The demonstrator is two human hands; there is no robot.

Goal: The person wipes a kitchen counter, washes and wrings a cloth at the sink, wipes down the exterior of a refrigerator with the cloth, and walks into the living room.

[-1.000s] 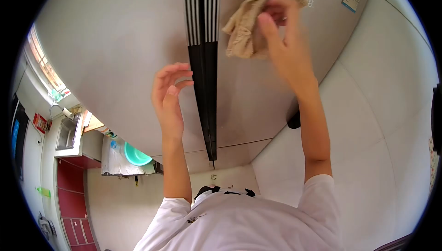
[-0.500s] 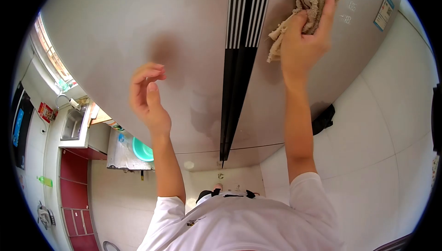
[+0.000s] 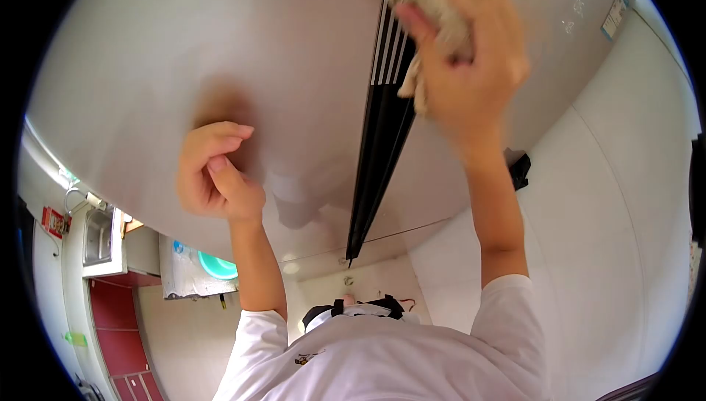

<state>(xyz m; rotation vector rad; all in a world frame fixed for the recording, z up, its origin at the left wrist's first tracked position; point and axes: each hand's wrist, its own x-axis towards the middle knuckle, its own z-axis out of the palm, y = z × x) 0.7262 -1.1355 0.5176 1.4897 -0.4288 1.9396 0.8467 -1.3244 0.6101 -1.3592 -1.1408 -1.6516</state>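
Observation:
My right hand (image 3: pixel 482 63) is blurred by motion, its fingers wrapped round a beige, shaggy cleaning cloth (image 3: pixel 434 8). The cloth lies over the black-and-white striped strip (image 3: pixel 382 52) between two doors of a large, glossy pale refrigerator (image 3: pixel 294 41). A loose end of it hangs below my thumb. My left hand (image 3: pixel 218 169) is held before the left door, fingers curled in and thumb folded toward them, with nothing visible inside. Its blurred reflection shows on the door just above.
A label (image 3: pixel 615 13) is stuck near the right door's far edge, and small lit marks show beside it. At lower left are a sink (image 3: pixel 98 235), red cabinets (image 3: pixel 114 305) and a turquoise basin (image 3: pixel 218 266) on a small table. A tiled wall (image 3: pixel 588 202) stands at right.
My right hand has carried the cloth left, from the right door onto the striped strip. My left hand has moved left and slightly down, its fingers curling tighter. The view has shifted a little.

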